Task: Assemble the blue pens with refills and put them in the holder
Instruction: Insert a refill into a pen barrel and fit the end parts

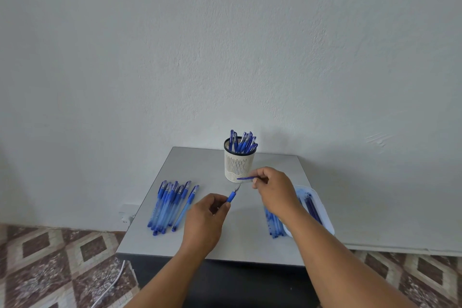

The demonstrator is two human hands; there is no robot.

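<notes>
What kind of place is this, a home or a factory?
Probably a plain room at home, not a factory: a small grey table against a bare painted wall, a patterned tiled floor, and a wall socket with a white cable.

Bare surface (200, 165) behind and left of the holder (238, 166) — open passage there. Holder stands at centre rear, blocking a straight reach from the front. Row of pens (170, 205) fills the left side; white tray (322, 210) and loose barrels (273, 224) fill the right. Between them a clear lane, front edge to holder — both hands sit in it.
</notes>
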